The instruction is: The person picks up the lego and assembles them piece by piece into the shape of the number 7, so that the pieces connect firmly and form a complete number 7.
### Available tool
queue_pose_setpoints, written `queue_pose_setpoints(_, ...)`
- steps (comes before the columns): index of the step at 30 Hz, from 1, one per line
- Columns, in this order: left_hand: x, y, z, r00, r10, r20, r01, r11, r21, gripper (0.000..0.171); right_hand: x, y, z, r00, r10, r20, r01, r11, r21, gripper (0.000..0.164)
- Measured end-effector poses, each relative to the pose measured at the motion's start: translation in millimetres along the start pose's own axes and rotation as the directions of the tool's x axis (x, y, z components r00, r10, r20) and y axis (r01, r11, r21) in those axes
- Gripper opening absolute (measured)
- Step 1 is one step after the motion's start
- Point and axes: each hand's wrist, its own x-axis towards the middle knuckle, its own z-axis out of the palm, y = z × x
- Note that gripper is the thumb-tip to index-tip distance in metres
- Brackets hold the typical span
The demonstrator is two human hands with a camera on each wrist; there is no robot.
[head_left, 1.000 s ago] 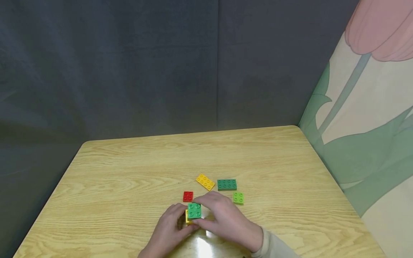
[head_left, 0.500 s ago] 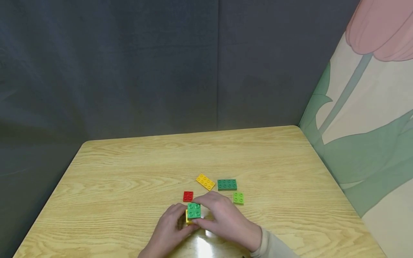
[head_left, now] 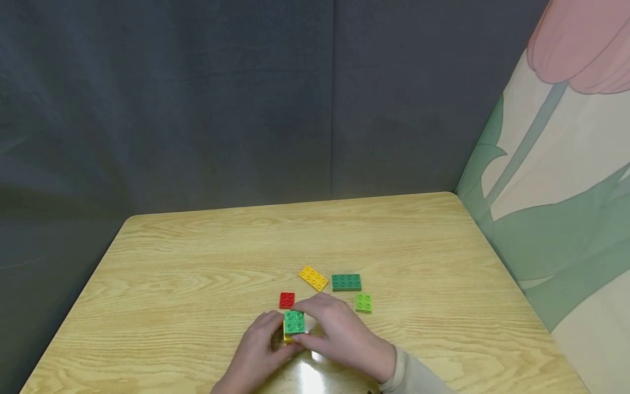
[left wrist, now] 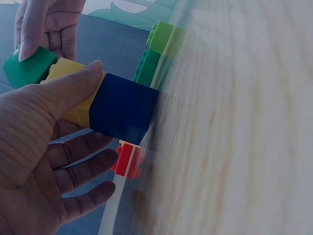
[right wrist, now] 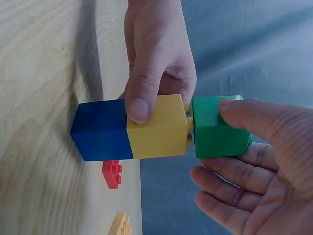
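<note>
A blue building brick (right wrist: 101, 132) stands on the table, with a yellow brick (right wrist: 159, 128) stacked on it. My left hand (head_left: 256, 346) grips this stack, its thumb across the yellow brick's side in both wrist views. Between the thumb and fingers of my right hand (head_left: 342, 335) is a green two-by-two brick (head_left: 294, 322). It is held over the yellow brick, studs up. In the right wrist view the yellow studs (right wrist: 189, 123) show at the underside of the green brick, with a thin gap there. From the head camera, the green brick covers most of the yellow one.
Just beyond the hands lie a small red brick (head_left: 287, 300), a flat yellow two-by-four brick (head_left: 313, 278), a dark green two-by-four brick (head_left: 346, 282) and a lime green brick (head_left: 363, 303). The wooden table (head_left: 197, 262) meets a dark curtain (head_left: 236, 109) behind.
My right hand has shifted slightly left with the green brick, which now sits more squarely over the yellow one. The left hand keeps its grip in place.
</note>
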Motion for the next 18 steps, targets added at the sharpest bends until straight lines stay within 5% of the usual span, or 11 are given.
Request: queue_pose_setpoints(18,0.4,-0.2,0.3,1.000,0.016,-0.008,-0.016,1.000,0.005,0.034,2.8,1.3,2.2,0.999,-0.030,-0.011,0.030,0.999,-0.030,0.038)
